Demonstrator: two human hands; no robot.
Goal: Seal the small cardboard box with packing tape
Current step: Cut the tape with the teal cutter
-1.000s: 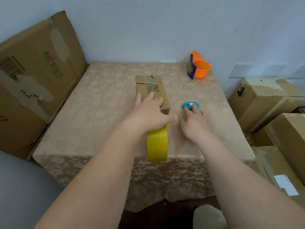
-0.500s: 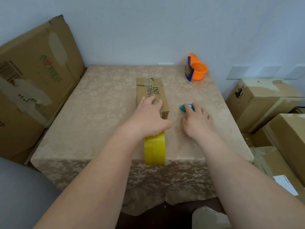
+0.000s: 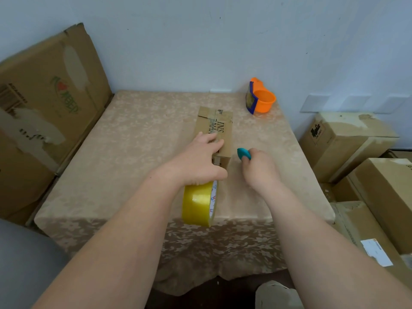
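Now lifted in right hand [image 3: 259, 168]: teal cutter [image 3: 243, 153].

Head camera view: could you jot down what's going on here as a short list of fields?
surface: table with a beige patterned cloth
box: small cardboard box, mid-table
left hand: pressing on the box's near end
tape: yellow tape roll hanging below the left hand
right hand: closed around a teal cutter, right of the box
far corner: orange tape dispenser

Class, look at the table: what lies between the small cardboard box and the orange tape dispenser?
Nothing: in the head view only bare tablecloth separates the small cardboard box from the orange tape dispenser.
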